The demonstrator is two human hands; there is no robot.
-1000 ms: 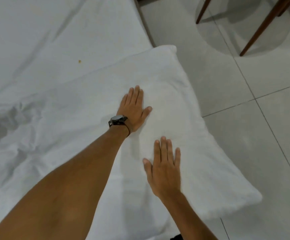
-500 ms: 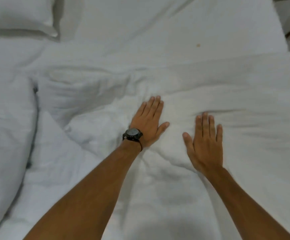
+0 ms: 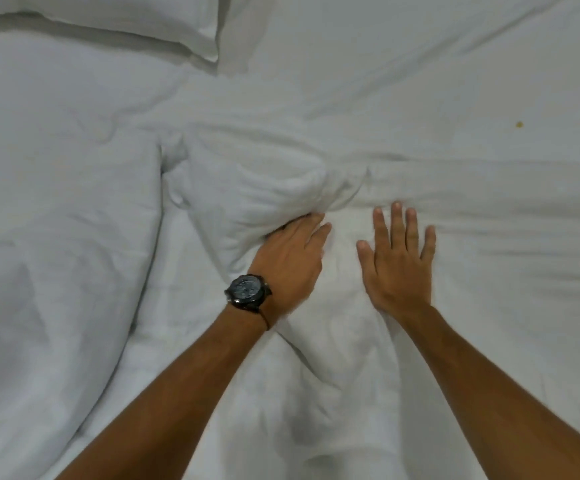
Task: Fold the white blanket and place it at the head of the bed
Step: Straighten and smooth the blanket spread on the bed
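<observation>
Fingers, left hand (image 3: 290, 261): tips tucked under a bunched fold of the white blanket (image 3: 281, 188); grip unclear.
Fingers, right hand (image 3: 397, 261): spread flat on blanket.
Blanket: crumpled mid-bed, below pillow (image 3: 108, 19).
Wristwatch (image 3: 248, 292): dark, dial unreadable.

I see the left hand (image 3: 290, 261), wearing a dark watch (image 3: 248, 292), with its fingers tucked under a bunched fold of the white blanket (image 3: 274, 188). The right hand (image 3: 397, 261) lies flat, fingers spread, just beside it. A pillow (image 3: 108, 19) sits upper left.
</observation>
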